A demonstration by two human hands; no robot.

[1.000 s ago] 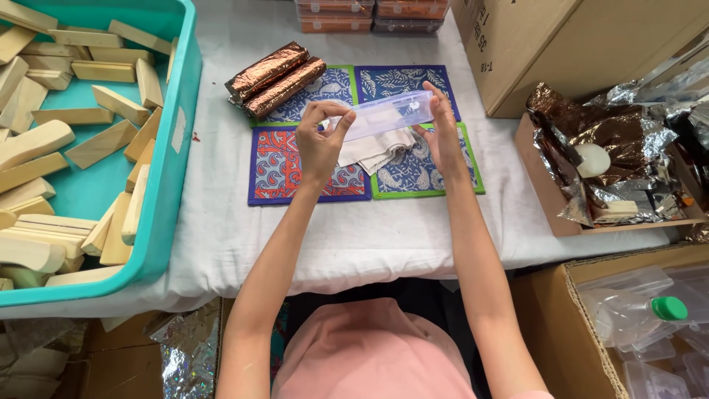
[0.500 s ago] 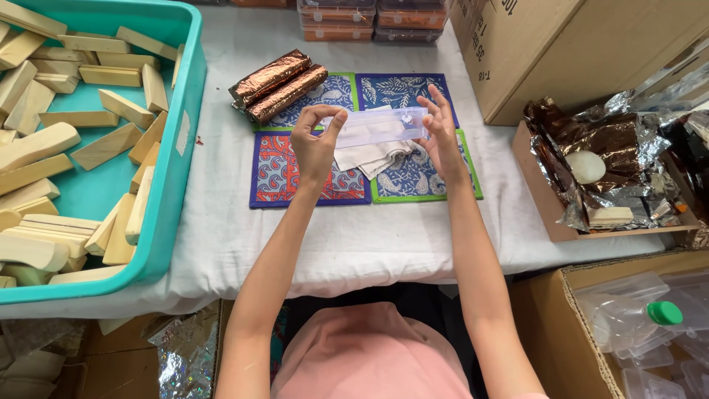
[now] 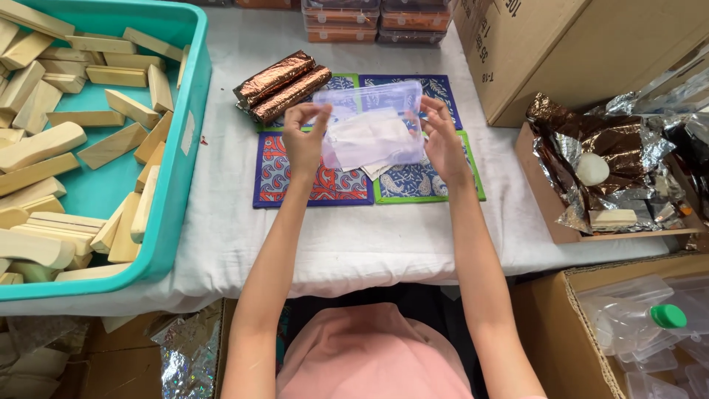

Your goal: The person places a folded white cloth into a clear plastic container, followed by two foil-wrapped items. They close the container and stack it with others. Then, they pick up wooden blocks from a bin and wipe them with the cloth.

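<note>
Above patterned mats (image 3: 310, 185), hands hold clear bag (image 3: 369, 125).

Two copper-foil wrapped bars (image 3: 283, 85) lie side by side on the worktop. A clear plastic pouch (image 3: 369, 125) is held above the patterned mats. Brown cardboard cartons (image 3: 561, 52) stand at right; flat orange boxes (image 3: 341, 21) are stacked at the far edge.
</note>
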